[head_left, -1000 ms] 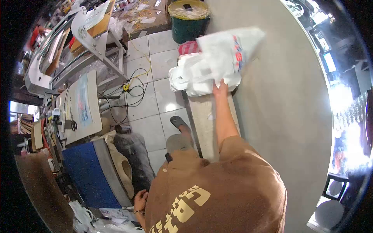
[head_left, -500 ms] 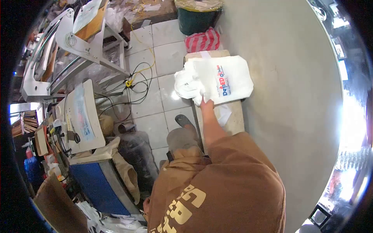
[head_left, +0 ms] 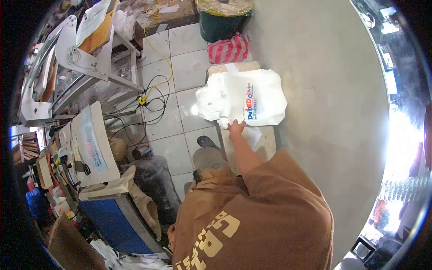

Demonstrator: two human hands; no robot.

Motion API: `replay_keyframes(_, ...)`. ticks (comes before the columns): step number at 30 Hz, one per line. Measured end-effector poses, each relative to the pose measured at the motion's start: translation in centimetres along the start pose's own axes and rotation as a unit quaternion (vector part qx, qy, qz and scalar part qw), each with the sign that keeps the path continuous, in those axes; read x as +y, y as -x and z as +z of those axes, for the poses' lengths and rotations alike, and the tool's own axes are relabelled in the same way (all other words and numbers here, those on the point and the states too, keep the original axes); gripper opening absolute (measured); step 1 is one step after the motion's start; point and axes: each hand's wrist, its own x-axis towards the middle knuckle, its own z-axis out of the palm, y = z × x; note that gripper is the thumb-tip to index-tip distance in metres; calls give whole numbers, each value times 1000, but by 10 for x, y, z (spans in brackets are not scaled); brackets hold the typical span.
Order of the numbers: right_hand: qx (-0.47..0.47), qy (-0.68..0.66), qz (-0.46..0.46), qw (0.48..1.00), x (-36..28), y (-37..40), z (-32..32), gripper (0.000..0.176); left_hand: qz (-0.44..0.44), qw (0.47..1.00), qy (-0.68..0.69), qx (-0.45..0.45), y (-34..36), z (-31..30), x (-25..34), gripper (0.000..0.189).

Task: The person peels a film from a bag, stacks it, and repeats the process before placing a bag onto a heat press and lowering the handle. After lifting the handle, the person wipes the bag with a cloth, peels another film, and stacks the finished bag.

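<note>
A stack of white bags (head_left: pixel 267 96), printed "DepED" in red and blue, lies on a narrow bench (head_left: pixel 270 146), its left end bunched and folded over. At the near edge of the stack, my right hand (head_left: pixel 236 129) touches the material with fingers apart. Beside it on the bench is a white scrap (head_left: pixel 252 137). Only a small part of my left hand (head_left: pixel 171 234) shows, low by the brown shirt and near the blue-sided box (head_left: pixel 114 220); its fingers are hidden.
A large grey table (head_left: pixel 333 135) borders the bench on the right. Behind the bench stand a red-and-white striped bag (head_left: pixel 228 48) and a green bin (head_left: pixel 222 24). Cables (head_left: pixel 155 105) run over the tiled floor beside a white metal frame (head_left: pixel 85 63). Scissors (head_left: pixel 86 169) lie on a board.
My right hand has drawn back slightly to the near edge of the bags, and its fingers have spread. The whole view has shifted a little.
</note>
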Motion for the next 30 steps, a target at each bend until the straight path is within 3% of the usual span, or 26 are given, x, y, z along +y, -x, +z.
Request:
replay_keyframes(2,35,67,-17,997,15,-14,-6,59,-2,999,54,1,0,0,-17,19)
replay_keyframes(5,54,211,-262,940,102,-117,-30,53,-16,996,84,-12,-2,1,-21,17)
replay_keyframes(6,50,210,-264,940,81,-88,-25,53,-30,996,84,-28,-5,3,-14,17)
replay_keyframes(8,49,123,-183,974,41,-33,-19,51,-37,999,39,0,-2,15,2,18)
replay_keyframes(9,42,123,-185,974,39,-31,-22,51,-46,999,-10,27,1,24,14,19)
replay_keyframes(12,8,165,-217,962,33,-29,-27,52,-37,996,26,72,7,44,49,19)
replay_keyframes(13,16,146,-189,971,24,-19,-24,53,-35,996,30,74,-3,41,42,19)
replay_keyframes(15,37,114,-130,984,8,0,-27,54,-65,984,-163,35,-23,30,2,17)
replay_keyframes(16,50,67,-76,994,4,2,-25,70,-68,984,-160,34,-20,34,2,17)
replay_keyframes(17,50,70,-76,993,1,1,-24,70,-48,992,-111,38,-18,35,3,16)
replay_keyframes(18,149,276,-101,944,-3,-1,-24,74,-27,997,-63,42,-18,35,4,16)
replay_keyframes(19,241,468,-121,842,-7,-2,-24,78,-29,997,-62,41,-19,38,5,16)
replay_keyframes(20,243,471,-120,840,-7,0,-29,78,44,998,31,20,-20,40,6,15)
replay_keyframes(21,194,477,-336,789,-16,13,-33,79,115,986,124,-1,-19,43,5,13)
replay_keyframes(22,133,457,-537,697,-27,27,-32,80,112,986,126,-3,-14,49,19,13)
replay_keyframes(23,131,458,-539,695,-48,48,-23,80,16,993,116,34,-5,54,44,12)
replay_keyframes(24,-11,534,-556,637,-72,72,-8,71,-81,989,104,72,5,60,68,12)
replay_keyframes(25,-155,593,-558,560,-83,83,4,63,-82,988,107,76,4,62,64,12)
replay_keyframes(26,-158,592,-558,560,-76,74,11,63,-39,992,96,71,-1,60,56,11)
replay_keyframes(28,-193,766,-510,339,-59,45,23,46,7,994,88,67,-4,59,50,11)
replay_keyframes(30,-204,766,-507,339,-66,30,29,36,-1,980,178,93,-2,64,43,14)
